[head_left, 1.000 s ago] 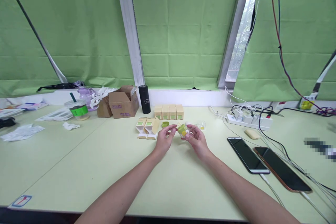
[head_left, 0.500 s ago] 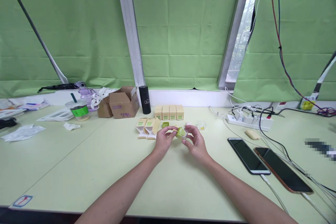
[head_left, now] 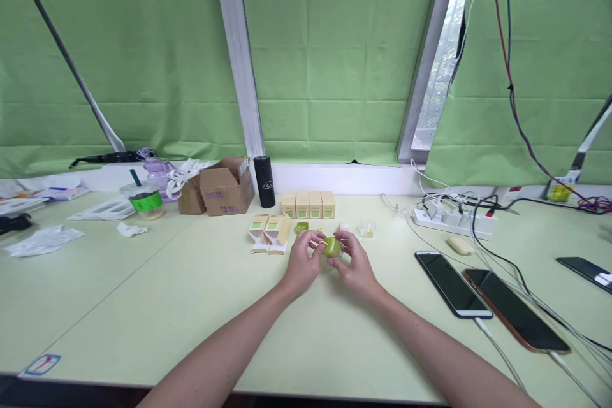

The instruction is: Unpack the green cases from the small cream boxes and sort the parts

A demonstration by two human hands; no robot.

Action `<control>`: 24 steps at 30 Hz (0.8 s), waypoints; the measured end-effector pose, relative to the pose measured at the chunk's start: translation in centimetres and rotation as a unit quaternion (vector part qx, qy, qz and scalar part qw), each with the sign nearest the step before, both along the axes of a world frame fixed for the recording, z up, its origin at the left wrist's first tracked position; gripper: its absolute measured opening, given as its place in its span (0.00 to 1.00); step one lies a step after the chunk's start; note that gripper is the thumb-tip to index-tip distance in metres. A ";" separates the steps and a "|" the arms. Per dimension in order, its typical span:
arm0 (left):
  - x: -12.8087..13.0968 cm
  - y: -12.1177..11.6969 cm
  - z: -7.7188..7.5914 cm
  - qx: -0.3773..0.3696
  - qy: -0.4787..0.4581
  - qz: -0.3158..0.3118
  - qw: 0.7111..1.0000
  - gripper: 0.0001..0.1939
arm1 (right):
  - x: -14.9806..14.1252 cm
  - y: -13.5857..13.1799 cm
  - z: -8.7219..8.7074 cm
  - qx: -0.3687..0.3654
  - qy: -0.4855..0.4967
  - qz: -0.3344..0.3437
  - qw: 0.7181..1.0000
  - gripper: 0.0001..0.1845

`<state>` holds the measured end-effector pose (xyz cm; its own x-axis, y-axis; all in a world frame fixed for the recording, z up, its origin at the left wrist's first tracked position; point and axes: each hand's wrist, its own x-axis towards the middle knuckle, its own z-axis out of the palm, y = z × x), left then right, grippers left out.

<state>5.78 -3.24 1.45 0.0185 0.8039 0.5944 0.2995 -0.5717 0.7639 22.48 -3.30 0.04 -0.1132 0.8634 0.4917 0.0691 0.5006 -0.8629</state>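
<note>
My right hand (head_left: 354, 264) is closed around a small rounded green container (head_left: 331, 247) with a clear part, held just above the table. My left hand (head_left: 305, 261) pinches at the left side of the container, where a small pale-yellow piece shows at its fingertips; its exact kind is too small to tell. Behind my hands lie another green piece (head_left: 301, 227), a small white item (head_left: 343, 227) and a clear shallow piece (head_left: 367, 229) with something yellow in it. Two opened small cartons (head_left: 268, 234) rest left of my hands.
A row of several closed small cartons (head_left: 308, 205) stands behind, near a black cylinder (head_left: 264, 182) and a cardboard box (head_left: 227, 191). A drink cup (head_left: 146, 201) is at left. Phones (head_left: 453, 284), a power strip (head_left: 454, 223) and cables occupy the right side.
The green container has turned in my fingers, showing more of its green side. My left hand has shifted slightly right, and its fingers are drawn in closer.
</note>
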 end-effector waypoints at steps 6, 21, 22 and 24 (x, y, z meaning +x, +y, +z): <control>0.0 -0.2 0.2 0.025 0.016 0.016 0.999 0.04 | 0.1 0.1 0.2 0.019 -0.004 0.007 1.000 0.22; -1.5 2.4 -0.3 -0.067 -0.221 0.065 0.971 0.21 | 1.3 0.5 1.1 0.047 -0.013 0.009 0.999 0.23; -1.6 2.7 -0.5 -0.081 -0.232 0.064 0.967 0.22 | 1.5 0.7 1.2 0.058 -0.034 -0.011 0.998 0.23; -1.7 2.9 -0.7 -0.099 -0.252 0.060 0.961 0.24 | 2.3 1.3 1.7 0.074 -0.084 -0.057 0.992 0.22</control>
<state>4.11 -0.35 0.75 -0.3311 0.8806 0.3391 -0.0819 -0.3848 0.9194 24.73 -2.03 1.74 -0.1091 0.7955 0.5961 0.2690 0.6009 -0.7527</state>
